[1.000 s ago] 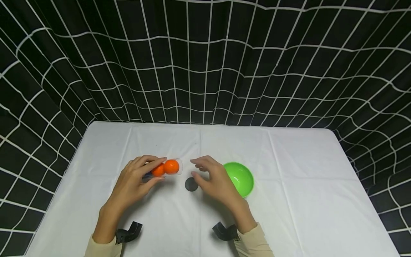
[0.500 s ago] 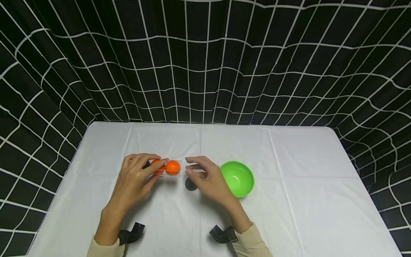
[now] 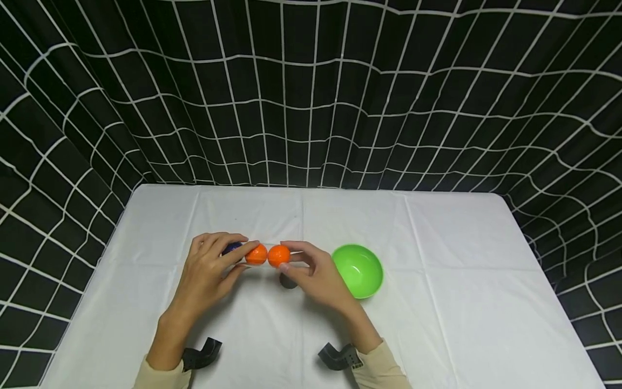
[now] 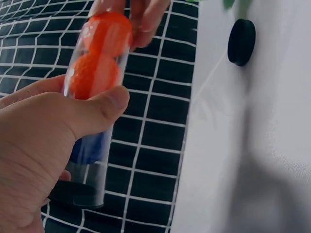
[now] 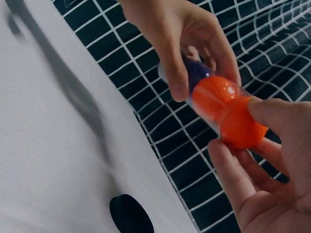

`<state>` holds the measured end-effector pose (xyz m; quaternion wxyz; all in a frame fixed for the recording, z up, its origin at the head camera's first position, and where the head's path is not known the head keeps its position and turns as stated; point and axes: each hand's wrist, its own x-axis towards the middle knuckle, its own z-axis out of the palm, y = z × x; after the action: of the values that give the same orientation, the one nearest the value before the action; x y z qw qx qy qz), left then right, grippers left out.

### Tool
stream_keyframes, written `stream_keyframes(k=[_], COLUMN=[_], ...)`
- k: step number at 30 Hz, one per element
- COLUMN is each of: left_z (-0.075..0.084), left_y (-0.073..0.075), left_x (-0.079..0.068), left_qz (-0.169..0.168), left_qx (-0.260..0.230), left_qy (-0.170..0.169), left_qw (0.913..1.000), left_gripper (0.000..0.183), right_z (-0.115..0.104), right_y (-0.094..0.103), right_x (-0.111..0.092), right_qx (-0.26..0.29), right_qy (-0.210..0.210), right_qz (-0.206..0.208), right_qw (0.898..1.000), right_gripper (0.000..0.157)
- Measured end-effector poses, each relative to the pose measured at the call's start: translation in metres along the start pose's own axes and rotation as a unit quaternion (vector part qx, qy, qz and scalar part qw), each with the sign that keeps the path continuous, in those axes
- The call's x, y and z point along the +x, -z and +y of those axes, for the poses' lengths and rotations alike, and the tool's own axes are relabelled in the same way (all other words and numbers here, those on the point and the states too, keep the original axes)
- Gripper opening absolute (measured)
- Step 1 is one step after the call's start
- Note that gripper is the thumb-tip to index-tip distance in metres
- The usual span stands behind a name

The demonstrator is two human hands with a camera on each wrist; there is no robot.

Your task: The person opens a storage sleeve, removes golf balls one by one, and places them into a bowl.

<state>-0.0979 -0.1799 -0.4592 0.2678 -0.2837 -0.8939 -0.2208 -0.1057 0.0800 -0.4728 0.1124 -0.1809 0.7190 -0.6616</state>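
My left hand [image 3: 201, 273] grips a clear plastic tube [image 4: 92, 177] round its middle, holding it lengthwise above the table. Inside it sit a dark blue ball [image 5: 197, 72] and an orange dimpled ball [image 3: 256, 254]. A second orange ball [image 3: 279, 256] is at the tube's right end, where my right hand [image 3: 320, 275] pinches it between thumb and fingers. The tube's far end has a black base [image 4: 77, 194]. A black round lid [image 4: 242, 42] lies on the white cloth under my right hand, partly covered by it in the head view.
A green bowl [image 3: 359, 270] stands on the white-covered table [image 3: 466, 281] just right of my right hand. Black cloth with a white grid [image 3: 311, 124] hangs behind and at both sides. Black wrist mounts [image 3: 201, 354] stick out from both forearms.
The tube has moved right in my left hand, and the orange balls have shifted right with it. My right hand has come left and now pinches the end ball.
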Motion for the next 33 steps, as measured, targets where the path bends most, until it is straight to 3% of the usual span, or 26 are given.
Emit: stream_keyframes(k=[8,14,21,29,33], left_z=[0.0,0.001,-0.001,-0.003,-0.003], left_y=[-0.004,-0.003,-0.003,0.0,0.001], left_x=[0.001,0.001,-0.002,-0.004,-0.006], left_qz=[0.001,-0.004,-0.015,-0.045,-0.057], left_qx=[-0.011,-0.026,-0.053,-0.073,-0.078], left_qy=[-0.004,0.018,0.038,0.063,0.071], left_qw=[0.9999,0.9995,0.9977,0.9943,0.9928], left_gripper=[0.058,0.061,0.061,0.062,0.062], right_z=[-0.003,-0.007,-0.009,-0.008,-0.009], right_y=[0.003,0.01,0.022,0.046,0.061], right_x=[-0.003,-0.008,-0.02,-0.03,-0.035], right_qx=[0.019,0.024,0.012,-0.062,-0.102], right_qy=[-0.006,-0.017,0.009,0.06,0.061], right_qz=[0.019,0.037,0.073,0.091,0.096], right_qw=[1.0,0.999,0.997,0.992,0.988], right_gripper=[0.046,0.043,0.041,0.04,0.039])
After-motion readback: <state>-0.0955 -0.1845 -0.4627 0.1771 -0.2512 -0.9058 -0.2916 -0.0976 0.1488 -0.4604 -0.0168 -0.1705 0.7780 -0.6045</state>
